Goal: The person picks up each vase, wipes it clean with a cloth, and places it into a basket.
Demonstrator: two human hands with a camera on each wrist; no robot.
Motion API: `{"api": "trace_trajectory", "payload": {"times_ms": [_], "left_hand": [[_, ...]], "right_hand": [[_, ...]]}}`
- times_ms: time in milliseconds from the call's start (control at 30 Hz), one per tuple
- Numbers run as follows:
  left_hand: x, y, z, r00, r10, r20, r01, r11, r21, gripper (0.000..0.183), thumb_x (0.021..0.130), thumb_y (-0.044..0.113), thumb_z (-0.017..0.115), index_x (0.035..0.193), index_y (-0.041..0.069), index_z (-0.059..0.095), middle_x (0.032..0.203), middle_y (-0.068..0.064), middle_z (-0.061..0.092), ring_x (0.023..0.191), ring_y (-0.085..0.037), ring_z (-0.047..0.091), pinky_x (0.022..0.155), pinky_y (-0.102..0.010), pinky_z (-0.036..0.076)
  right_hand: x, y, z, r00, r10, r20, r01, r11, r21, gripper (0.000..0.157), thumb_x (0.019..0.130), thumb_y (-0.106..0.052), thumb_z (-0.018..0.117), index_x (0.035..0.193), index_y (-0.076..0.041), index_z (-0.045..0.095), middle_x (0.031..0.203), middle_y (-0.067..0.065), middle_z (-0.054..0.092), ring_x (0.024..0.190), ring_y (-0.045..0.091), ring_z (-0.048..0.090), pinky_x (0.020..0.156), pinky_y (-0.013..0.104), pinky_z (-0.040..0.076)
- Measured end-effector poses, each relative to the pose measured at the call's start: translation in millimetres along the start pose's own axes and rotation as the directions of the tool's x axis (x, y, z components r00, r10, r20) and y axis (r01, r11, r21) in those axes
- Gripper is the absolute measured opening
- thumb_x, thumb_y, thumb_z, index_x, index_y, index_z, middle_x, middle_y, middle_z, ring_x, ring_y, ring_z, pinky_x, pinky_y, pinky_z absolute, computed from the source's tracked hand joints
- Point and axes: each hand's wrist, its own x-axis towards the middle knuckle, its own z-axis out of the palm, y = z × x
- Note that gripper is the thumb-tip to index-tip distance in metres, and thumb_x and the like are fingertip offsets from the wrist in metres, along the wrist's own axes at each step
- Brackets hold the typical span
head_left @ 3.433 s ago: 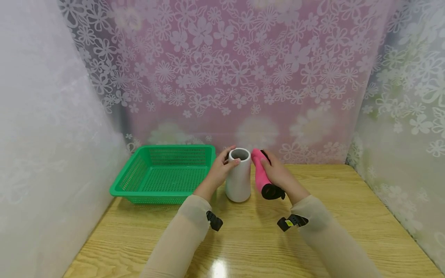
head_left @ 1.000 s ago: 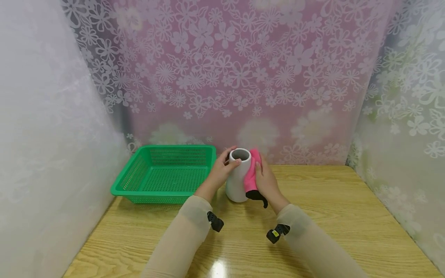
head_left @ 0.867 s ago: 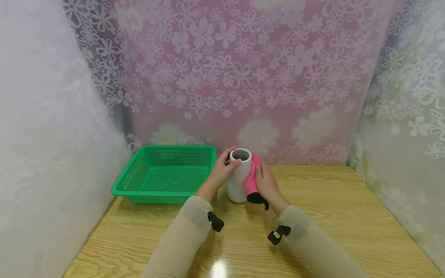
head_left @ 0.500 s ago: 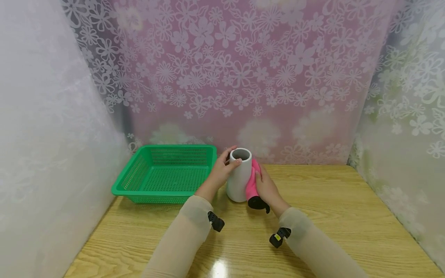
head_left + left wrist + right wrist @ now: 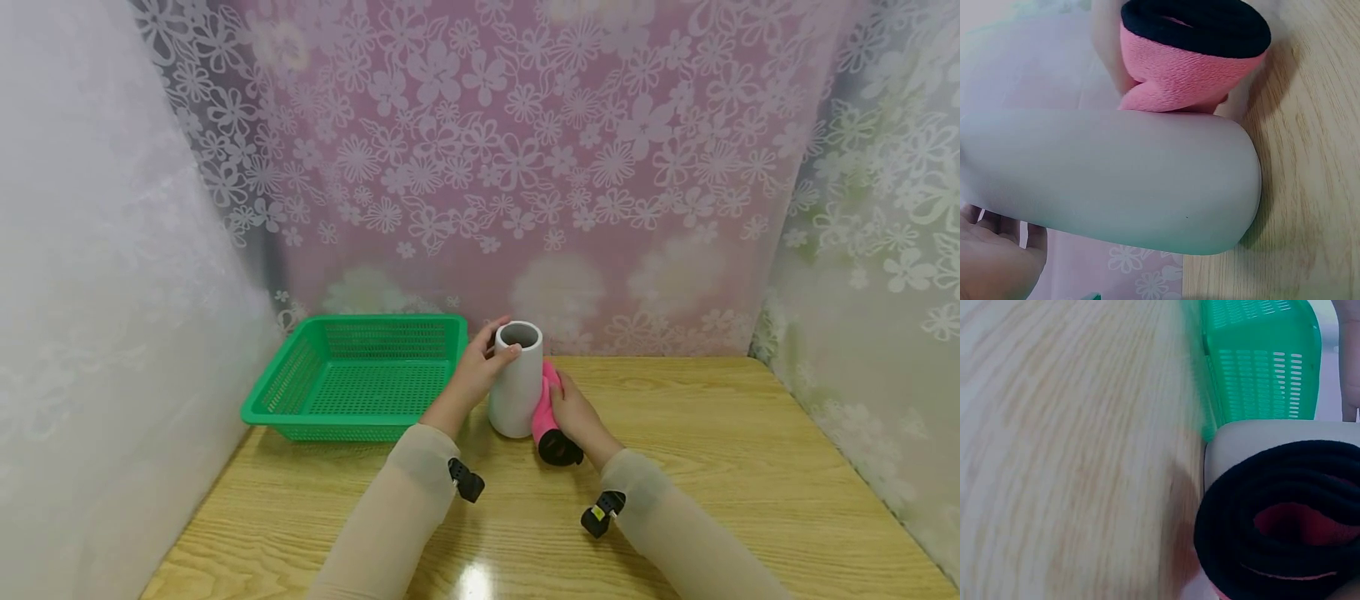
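A white vase (image 5: 516,396) with an open round mouth stands upright on the wooden table. My left hand (image 5: 474,371) grips its upper part from the left, thumb near the rim. A folded plush pink cloth (image 5: 544,413) with a black border is in my right hand (image 5: 581,417), which holds it against the lower right side of the vase. In the left wrist view the pink cloth (image 5: 1188,78) lies against the smooth wall of the vase (image 5: 1116,178). Its rolled black edge (image 5: 1229,537) fills the lower right of the right wrist view, where most of my right hand is hidden.
A green plastic basket (image 5: 330,419) with perforated walls stands left of the vase, right beside my left forearm. The wooden table (image 5: 712,450) reaches back to a pink flowered curtain (image 5: 465,167), with pale curtains on both sides.
My right hand has brought the pink cloth leftward onto the vase, then slid it down along the vase's right side. My left hand and the vase have stayed in place.
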Motion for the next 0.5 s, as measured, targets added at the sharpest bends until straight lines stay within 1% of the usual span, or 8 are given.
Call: {"api": "trace_trajectory", "payload": {"times_ms": [67, 267, 333, 500], "left_hand": [[-1.6, 3.9, -0.4, 1.000, -0.010, 0.009, 0.010, 1.000, -0.002, 0.061, 0.101, 0.018, 0.062, 0.155, 0.006, 0.035, 0.152, -0.020, 0.042, 0.140, -0.038, 0.040, 0.112, -0.055, 0.033], [-13.0, 29.4, -3.1, 0.999, -0.026, 0.034, 0.026, 1.000, 0.011, 0.058, 0.102, 0.013, 0.060, 0.153, 0.001, 0.036, 0.150, -0.025, 0.042, 0.138, -0.042, 0.042, 0.111, -0.055, 0.036], [-11.7, 26.9, -3.2, 0.999, -0.026, 0.036, 0.025, 1.000, 0.012, 0.059, 0.102, 0.013, 0.060, 0.154, 0.002, 0.035, 0.151, -0.024, 0.042, 0.139, -0.041, 0.041, 0.111, -0.055, 0.035], [-2.9, 4.7, -1.4, 1.000, -0.009, 0.021, 0.009, 1.000, 0.004, 0.061, 0.101, 0.018, 0.061, 0.155, 0.007, 0.034, 0.153, -0.021, 0.041, 0.140, -0.039, 0.039, 0.112, -0.055, 0.034]], "right_hand": [[0.2, 0.7, 0.5, 1.000, 0.016, 0.020, -0.016, 1.000, -0.012, 0.055, 0.110, -0.025, 0.028, 0.156, 0.005, 0.021, 0.156, 0.030, 0.029, 0.143, 0.047, 0.029, 0.116, 0.058, 0.022], [2.4, 2.8, 0.9, 0.997, 0.045, 0.069, -0.041, 0.997, -0.065, 0.056, 0.110, -0.025, 0.027, 0.154, 0.008, 0.021, 0.155, 0.032, 0.029, 0.142, 0.048, 0.029, 0.116, 0.058, 0.022], [2.9, 3.2, 0.7, 0.996, 0.050, 0.076, -0.044, 0.996, -0.075, 0.056, 0.110, -0.025, 0.027, 0.154, 0.009, 0.021, 0.155, 0.032, 0.029, 0.142, 0.048, 0.029, 0.116, 0.058, 0.022], [4.4, 4.7, -0.5, 0.994, 0.050, 0.094, -0.043, 0.996, -0.076, 0.057, 0.110, -0.026, 0.027, 0.154, 0.009, 0.020, 0.156, 0.032, 0.028, 0.143, 0.048, 0.028, 0.116, 0.058, 0.022]]}}
